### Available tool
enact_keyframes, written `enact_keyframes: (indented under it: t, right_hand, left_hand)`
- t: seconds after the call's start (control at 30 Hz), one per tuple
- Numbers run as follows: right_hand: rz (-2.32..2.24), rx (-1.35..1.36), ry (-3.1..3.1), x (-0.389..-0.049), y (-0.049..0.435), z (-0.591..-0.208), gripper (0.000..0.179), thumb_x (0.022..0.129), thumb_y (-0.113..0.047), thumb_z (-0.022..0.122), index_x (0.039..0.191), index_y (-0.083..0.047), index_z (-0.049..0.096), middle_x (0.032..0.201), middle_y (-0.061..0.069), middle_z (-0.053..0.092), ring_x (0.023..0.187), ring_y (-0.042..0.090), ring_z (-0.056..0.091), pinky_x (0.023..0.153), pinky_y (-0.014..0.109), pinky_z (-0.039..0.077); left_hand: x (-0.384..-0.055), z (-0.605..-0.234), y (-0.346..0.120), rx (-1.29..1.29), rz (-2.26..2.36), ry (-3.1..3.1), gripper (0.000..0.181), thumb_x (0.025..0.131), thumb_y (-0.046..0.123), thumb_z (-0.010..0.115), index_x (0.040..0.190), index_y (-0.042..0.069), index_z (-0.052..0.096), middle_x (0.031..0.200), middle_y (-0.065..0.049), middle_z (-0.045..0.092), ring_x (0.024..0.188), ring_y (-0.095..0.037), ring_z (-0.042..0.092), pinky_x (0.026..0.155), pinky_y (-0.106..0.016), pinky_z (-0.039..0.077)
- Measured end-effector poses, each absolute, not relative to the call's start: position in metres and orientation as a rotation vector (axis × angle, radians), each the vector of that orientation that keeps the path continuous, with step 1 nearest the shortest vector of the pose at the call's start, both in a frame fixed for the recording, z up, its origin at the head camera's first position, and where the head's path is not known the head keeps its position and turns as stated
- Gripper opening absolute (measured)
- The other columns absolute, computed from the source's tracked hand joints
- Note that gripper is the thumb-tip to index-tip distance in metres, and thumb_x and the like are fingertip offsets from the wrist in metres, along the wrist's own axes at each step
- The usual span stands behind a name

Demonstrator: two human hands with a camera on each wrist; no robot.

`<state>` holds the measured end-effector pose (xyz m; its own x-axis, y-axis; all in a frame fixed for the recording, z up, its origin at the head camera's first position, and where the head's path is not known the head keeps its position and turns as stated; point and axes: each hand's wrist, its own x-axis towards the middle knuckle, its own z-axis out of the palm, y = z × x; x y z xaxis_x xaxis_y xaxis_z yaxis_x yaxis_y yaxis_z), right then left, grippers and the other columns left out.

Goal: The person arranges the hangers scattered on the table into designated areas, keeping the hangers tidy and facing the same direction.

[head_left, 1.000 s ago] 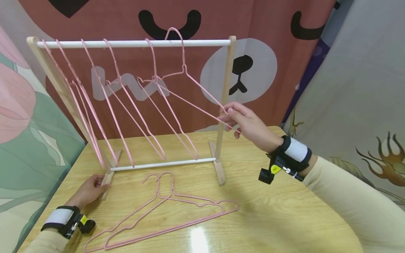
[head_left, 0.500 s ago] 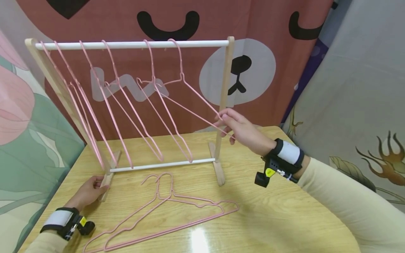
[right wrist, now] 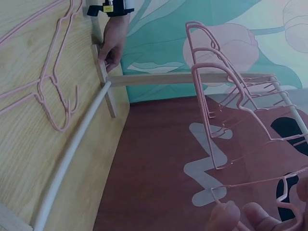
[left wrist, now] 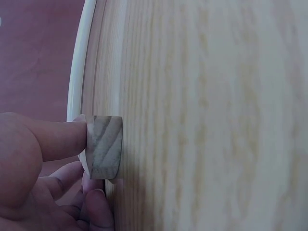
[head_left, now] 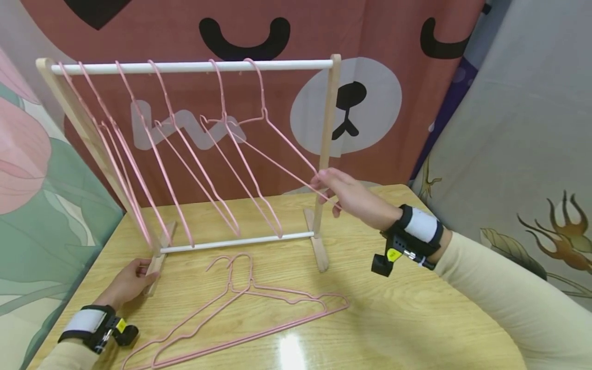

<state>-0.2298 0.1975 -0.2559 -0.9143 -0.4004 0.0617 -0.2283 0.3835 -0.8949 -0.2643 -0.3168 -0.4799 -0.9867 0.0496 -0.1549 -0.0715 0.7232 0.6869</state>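
My right hand (head_left: 349,198) pinches the near shoulder of a pink hanger (head_left: 290,143), whose hook sits over the white top rail (head_left: 287,65) of a small wooden rack. Several more pink hangers (head_left: 154,149) hang along the rail to its left. Down at the left, my left hand (head_left: 127,282) grips the rack's wooden foot (head_left: 155,275). In the left wrist view the thumb and fingers lie on either side of the foot's end (left wrist: 104,147). Two loose pink hangers (head_left: 240,339) lie overlapping on the table before the rack.
The rack stands on a light wooden table (head_left: 407,308). A white lower bar (head_left: 240,240) joins its feet, and the right foot (head_left: 316,246) rests on the table. A brown patterned curtain (head_left: 162,31) hangs close behind, with a grey one (head_left: 518,128) at the right.
My right hand has lowered and shifted slightly left with the hanger, whose hook came down from above the rail onto it. The left hand has stayed on the rack's foot.
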Motion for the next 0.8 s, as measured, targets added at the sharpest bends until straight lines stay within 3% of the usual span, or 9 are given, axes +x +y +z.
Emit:
enact_keyframes:
  t: [0.8]
  right_hand:
    - [-1.581,-0.55,2.429,-0.2285,0.197,-0.2558,0.039,0.113,-0.03,0.028,0.135,-0.001,0.044,0.132,0.017,0.045,0.105,0.033,0.048,0.065,0.028,0.045]
  left_hand:
    - [-0.2661,-0.4802,-0.3181,-0.02,1.101,2.772,0.054,0.102,0.014,0.058,0.134,-0.023,0.035,0.108,-0.031,0.052,0.097,-0.037,0.054,0.071,-0.031,0.048]
